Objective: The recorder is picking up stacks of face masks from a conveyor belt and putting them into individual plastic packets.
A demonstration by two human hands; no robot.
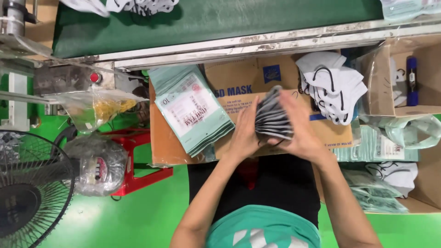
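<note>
Head view: both hands are clamped around a stack of grey masks [273, 114], left hand [245, 131] and right hand [301, 124] pressing flat from either side. Stack sits right between the palms over the cardboard box [239, 80], long axis running away from the body. Thin, layered edges, slightly fanned. Teal pouches [193, 110] lie just left.

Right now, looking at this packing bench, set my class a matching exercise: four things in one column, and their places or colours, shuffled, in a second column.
Things:
1. stack of grey masks
2. pile of pale green pouches
3. white masks with black loops
4. fan

Places or colours:
A. bottom left, over the green floor
B. pressed between left hand and right hand
C. heaped right of the hands
D. fanned out left of the hands

Pairs: 1-B, 2-D, 3-C, 4-A
</note>
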